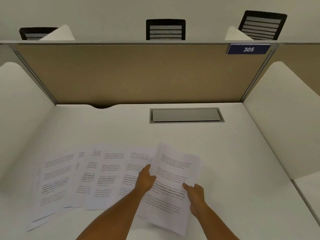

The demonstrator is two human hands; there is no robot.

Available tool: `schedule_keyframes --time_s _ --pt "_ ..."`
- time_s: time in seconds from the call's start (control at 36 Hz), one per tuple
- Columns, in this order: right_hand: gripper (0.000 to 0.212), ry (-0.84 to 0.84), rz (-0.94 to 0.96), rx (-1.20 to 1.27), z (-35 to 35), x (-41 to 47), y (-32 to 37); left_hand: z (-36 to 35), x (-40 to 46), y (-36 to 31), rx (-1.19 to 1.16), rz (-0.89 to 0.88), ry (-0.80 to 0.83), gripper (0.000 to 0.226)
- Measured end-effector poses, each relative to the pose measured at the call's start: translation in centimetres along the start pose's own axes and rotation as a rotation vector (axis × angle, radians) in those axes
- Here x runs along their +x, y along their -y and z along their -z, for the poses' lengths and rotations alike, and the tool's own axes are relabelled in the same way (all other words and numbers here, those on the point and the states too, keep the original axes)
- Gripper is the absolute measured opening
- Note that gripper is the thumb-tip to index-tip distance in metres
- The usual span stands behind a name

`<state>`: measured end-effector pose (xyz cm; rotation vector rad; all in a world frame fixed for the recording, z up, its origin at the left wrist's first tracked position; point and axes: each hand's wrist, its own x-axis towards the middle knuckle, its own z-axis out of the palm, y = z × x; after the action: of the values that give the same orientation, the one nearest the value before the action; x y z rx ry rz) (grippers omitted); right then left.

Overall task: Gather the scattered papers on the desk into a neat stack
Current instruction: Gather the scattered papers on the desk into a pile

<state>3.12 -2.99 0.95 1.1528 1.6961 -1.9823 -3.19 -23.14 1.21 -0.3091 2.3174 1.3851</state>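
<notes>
Several printed white papers (97,179) lie fanned out and overlapping across the left and middle of the white desk (121,132). A small held bundle of sheets (173,172) is tilted up off the desk at the right of the spread. My left hand (145,181) grips the bundle's left edge, thumb on top. My right hand (195,196) holds its right edge lower down, thumb pressed on the printed face. The lower corner of the bundle reaches toward the desk's front edge.
A grey cable hatch (186,115) is set into the desk at the back. A tan partition (138,73) with a blue "305" sign (248,49) closes the back; white side dividers (284,118) flank the desk. Black chair backs (165,30) show beyond.
</notes>
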Motion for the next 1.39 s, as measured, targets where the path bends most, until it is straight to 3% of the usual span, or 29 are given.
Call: schedule_keyframes --time_s 0.31,0.42,0.58,0.69,0.92,1.06,1.17,1.31,1.39 --pt "0.013 -0.117 0.005 -0.164 -2.0 0.5 -1.0 -0.9 1.0 1.7 0.085 0.018 0.016 0.047" --pt "0.009 -0.26 -0.006 -0.375 -2.5 1.3 -0.9 -1.9 1.5 1.8 0.179 0.044 -0.035 0.046" --pt "0.032 -0.287 -0.037 -0.663 -3.3 2.6 -0.3 -2.6 2.3 1.7 0.369 0.141 -0.099 0.056" --pt "0.034 -0.279 -0.08 -0.603 -3.7 3.2 0.3 -2.9 2.9 1.8 0.338 0.234 -0.113 0.054" --pt "0.059 -0.197 -0.05 -0.488 -4.0 4.1 0.7 -2.6 3.6 2.0 0.318 0.296 -0.151 0.049" --pt "0.073 -0.142 -0.007 -0.287 -3.6 4.4 0.9 -2.3 4.1 2.0 0.329 0.318 -0.141 0.057" --pt "0.07 -0.112 -0.078 -0.182 -3.3 4.7 1.1 -2.1 4.3 2.0 0.26 0.324 -0.153 0.057" --pt "0.04 -0.008 -0.071 -0.238 -2.8 5.2 0.9 -2.3 4.0 1.9 0.057 0.371 -0.155 0.065" --pt "0.037 0.03 -0.037 -0.23 -2.6 5.1 0.9 -2.3 3.6 2.0 -0.008 0.317 -0.111 0.048"
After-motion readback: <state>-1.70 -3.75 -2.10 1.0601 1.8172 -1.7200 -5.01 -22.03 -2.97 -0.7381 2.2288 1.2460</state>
